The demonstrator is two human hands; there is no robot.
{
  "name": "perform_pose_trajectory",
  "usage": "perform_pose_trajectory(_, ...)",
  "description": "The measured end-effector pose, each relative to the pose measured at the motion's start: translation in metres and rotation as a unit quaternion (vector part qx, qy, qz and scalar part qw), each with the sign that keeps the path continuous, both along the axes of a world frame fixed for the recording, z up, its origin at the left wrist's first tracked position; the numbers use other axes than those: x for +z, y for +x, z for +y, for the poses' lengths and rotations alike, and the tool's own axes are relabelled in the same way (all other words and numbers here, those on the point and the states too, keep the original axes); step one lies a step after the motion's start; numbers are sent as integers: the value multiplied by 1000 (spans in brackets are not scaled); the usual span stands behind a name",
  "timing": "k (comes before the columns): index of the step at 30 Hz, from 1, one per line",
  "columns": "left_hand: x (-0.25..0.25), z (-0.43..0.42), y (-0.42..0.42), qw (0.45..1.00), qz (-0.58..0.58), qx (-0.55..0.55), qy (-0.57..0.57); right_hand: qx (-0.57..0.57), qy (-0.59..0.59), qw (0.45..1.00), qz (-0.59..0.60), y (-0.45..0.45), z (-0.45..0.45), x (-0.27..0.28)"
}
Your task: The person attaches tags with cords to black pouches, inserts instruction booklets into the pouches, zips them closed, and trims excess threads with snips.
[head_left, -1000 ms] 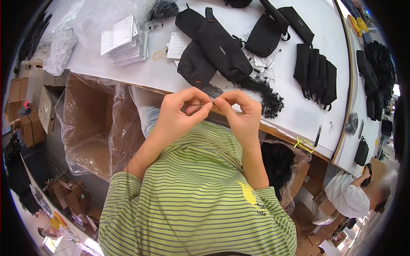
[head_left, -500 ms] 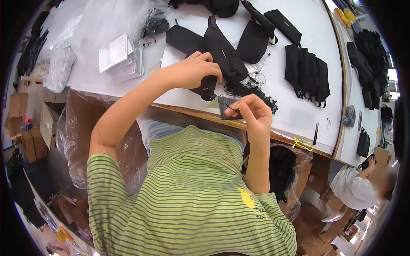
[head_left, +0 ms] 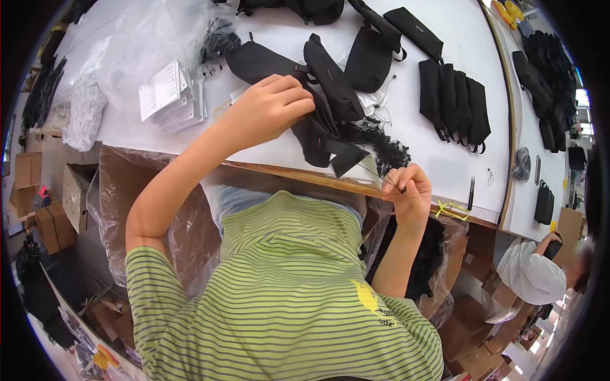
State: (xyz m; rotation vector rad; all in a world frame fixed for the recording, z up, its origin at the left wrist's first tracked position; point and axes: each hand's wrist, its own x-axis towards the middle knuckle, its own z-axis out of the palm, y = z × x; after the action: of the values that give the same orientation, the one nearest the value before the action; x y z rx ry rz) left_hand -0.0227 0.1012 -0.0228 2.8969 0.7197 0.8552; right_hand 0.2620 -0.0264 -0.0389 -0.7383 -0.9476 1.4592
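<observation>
My right hand (head_left: pixel 410 192) is closed in a pinch on the end of a thin black cord (head_left: pixel 380 177) at the table's front edge. The cord runs up left to a flat black tag (head_left: pixel 348 159), which hangs tilted beside a black pouch (head_left: pixel 311 141). Above that pouch, my left hand (head_left: pixel 270 109) has its fingers curled and pressed together; what is between them is hidden. Another black pouch (head_left: pixel 333 79) lies just right of the left hand, and a further pouch (head_left: pixel 264 63) lies behind it. Beside the tag is a tangled heap of black cords (head_left: pixel 384 145).
A stack of white printed cards (head_left: pixel 170 98) stands at left near clear plastic bags (head_left: pixel 152 38). Several black pouches (head_left: pixel 452 101) lie in a row at right. A black pen-like tool (head_left: pixel 471 193) and a yellow tie (head_left: pixel 451 211) lie near the edge. A co-worker (head_left: pixel 530 270) works at far right.
My right hand has moved right and slightly down, drawing the cord straighter. The black tag has lifted and tilted. My left hand has shifted slightly left.
</observation>
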Motion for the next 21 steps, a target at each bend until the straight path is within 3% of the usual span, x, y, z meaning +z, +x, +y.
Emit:
perform_pose_trajectory(2, 2, -7, 2, 1000, -6, -1, 26, -6, 5, 1000, 9, 3, 1, 0)
perform_pose_trajectory(9, -31, -31, 7, 993, -32, 15, -112, -7, 32, 999, -33, 22, -3, 2)
perform_pose_trajectory(15, -36, -25, 6, 992, -54, -9, -117, -4, 12, 998, -54, 32, -12, 0)
perform_pose_trajectory(21, -39, -11, 13, 991, -5, -66, -116, -10, 10, 998, -60, 40, -18, -1)
